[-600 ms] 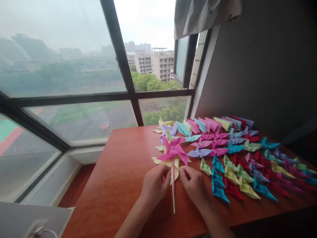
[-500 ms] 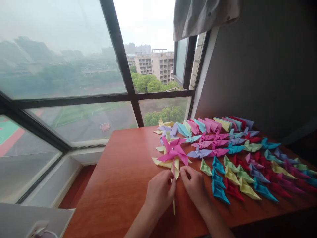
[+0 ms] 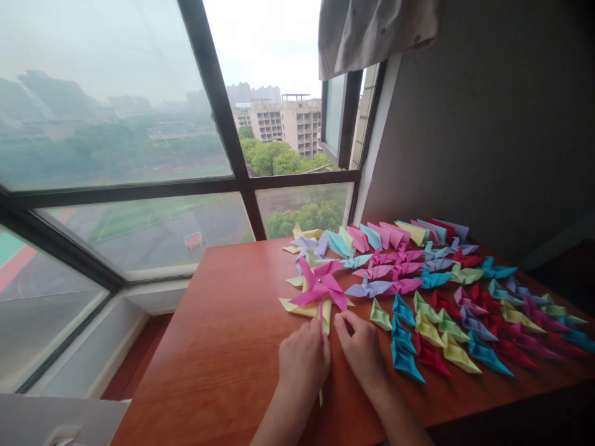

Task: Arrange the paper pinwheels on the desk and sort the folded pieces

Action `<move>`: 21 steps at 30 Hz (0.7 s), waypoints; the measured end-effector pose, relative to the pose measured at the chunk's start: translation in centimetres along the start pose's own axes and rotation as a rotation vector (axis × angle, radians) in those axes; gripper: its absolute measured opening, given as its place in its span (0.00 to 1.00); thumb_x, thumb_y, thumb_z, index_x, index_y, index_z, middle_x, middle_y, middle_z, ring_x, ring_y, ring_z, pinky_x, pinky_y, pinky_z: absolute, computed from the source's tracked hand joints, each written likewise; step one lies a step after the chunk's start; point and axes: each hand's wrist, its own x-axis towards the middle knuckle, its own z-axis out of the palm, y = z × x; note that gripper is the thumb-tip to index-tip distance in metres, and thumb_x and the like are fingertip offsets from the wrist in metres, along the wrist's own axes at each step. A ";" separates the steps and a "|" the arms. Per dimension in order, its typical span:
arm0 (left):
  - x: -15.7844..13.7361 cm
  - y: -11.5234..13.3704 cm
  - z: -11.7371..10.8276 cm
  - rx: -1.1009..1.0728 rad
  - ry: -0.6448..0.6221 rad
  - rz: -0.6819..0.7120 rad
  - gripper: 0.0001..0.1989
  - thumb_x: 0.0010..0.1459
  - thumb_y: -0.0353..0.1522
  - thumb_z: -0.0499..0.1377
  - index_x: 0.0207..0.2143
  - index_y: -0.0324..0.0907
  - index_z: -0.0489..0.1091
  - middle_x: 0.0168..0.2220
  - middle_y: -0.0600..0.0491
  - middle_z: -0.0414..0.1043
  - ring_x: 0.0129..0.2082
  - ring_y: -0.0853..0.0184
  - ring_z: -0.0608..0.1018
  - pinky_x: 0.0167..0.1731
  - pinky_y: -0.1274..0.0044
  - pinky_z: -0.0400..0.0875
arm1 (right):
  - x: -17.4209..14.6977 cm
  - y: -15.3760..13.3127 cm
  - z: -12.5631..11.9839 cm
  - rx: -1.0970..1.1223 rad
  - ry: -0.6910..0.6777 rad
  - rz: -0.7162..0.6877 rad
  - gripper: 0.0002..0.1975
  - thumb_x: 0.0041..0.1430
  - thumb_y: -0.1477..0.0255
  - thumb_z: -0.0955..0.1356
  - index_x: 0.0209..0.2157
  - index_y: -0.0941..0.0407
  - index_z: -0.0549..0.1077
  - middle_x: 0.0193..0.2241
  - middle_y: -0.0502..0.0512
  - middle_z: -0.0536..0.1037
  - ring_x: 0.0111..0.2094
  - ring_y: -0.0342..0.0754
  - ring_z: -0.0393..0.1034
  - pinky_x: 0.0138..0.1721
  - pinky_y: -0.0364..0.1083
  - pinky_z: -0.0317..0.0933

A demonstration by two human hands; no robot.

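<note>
A pink pinwheel [image 3: 320, 286] lies flat on the table [image 3: 223, 347], stacked on a pale yellow pinwheel [image 3: 297, 305], just beyond the fingertips of both hands. Its thin stick [image 3: 320, 396] runs back toward the person, passing under the left hand and showing again below it. The left hand [image 3: 304, 359] lies palm down with its fingers curled over the stick, closed on it as far as can be seen. The right hand [image 3: 360, 347] sits just beside the left, nearly touching, its fingers bent with the tips at the lower edge of the yellow blades; whether it pinches the paper cannot be told. To the right of the right hand lie rows of folded paper pieces [image 3: 446, 322] in teal, yellow, red, purple and pink, spread across the table out to the grey wall [image 3: 488, 124]. Beyond the hands, past the pinwheels, stands the window [image 3: 139, 155] with its dark frame, and a curtain [image 3: 372, 31] hangs above.
</note>
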 end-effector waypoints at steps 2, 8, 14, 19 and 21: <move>0.1 0.2 -0.5 0.026 -0.049 -0.032 0.13 0.64 0.33 0.48 0.43 0.41 0.70 0.36 0.44 0.78 0.36 0.53 0.81 0.30 0.71 0.67 | 0.1 0.0 0.0 0.031 0.032 0.006 0.19 0.65 0.62 0.60 0.22 0.56 0.67 0.18 0.50 0.70 0.22 0.45 0.64 0.27 0.42 0.52; 0.1 0.5 -1.3 0.021 -0.086 -0.074 0.12 0.64 0.33 0.49 0.41 0.41 0.70 0.35 0.45 0.79 0.35 0.55 0.81 0.31 0.72 0.67 | 0.1 -0.1 -0.2 0.115 0.042 0.014 0.19 0.64 0.62 0.60 0.24 0.56 0.69 0.20 0.50 0.71 0.24 0.45 0.65 0.28 0.42 0.55; -0.5 -0.2 -1.4 -0.043 0.007 -0.106 0.08 0.63 0.33 0.52 0.35 0.43 0.70 0.32 0.49 0.80 0.31 0.59 0.81 0.26 0.75 0.59 | -0.1 -0.8 -0.5 0.205 0.011 -0.005 0.18 0.65 0.63 0.60 0.27 0.57 0.72 0.22 0.50 0.72 0.25 0.44 0.66 0.28 0.41 0.56; -1.3 -2.4 -2.8 -0.044 0.137 -0.160 0.09 0.63 0.35 0.53 0.30 0.44 0.67 0.28 0.52 0.78 0.29 0.62 0.80 0.25 0.75 0.55 | -0.1 -0.9 -0.5 0.211 -0.014 -0.033 0.18 0.65 0.64 0.61 0.27 0.57 0.73 0.20 0.49 0.70 0.24 0.43 0.65 0.27 0.40 0.55; -1.2 -4.1 -3.8 -0.014 0.185 -0.217 0.09 0.62 0.36 0.53 0.28 0.44 0.66 0.27 0.53 0.77 0.29 0.63 0.79 0.26 0.76 0.55 | -0.2 -0.9 -0.4 0.195 -0.029 -0.052 0.17 0.65 0.64 0.61 0.27 0.57 0.73 0.21 0.49 0.72 0.24 0.43 0.66 0.27 0.40 0.55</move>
